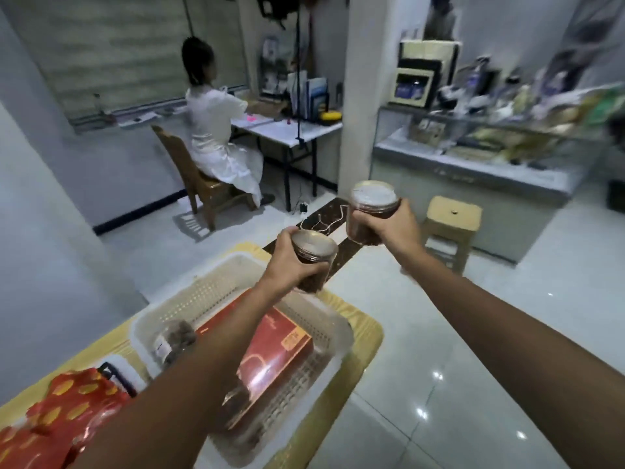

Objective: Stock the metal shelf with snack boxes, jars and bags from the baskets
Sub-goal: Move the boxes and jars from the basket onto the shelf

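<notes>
I'm in a small shop: a glass display counter (466,184) crammed with bagged goods (500,143), and a person (216,130) working at an office desk (297,128).

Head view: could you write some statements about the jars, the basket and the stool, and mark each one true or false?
1. The left hand grips a dark jar, and the right hand grips a second jar. True.
2. The white basket is empty. False: a red box and a small jar lie in it.
3. Both held jars are in the air, set down on nothing. True.
4. The yellow stool stands on the table. False: it stands on the floor.
</notes>
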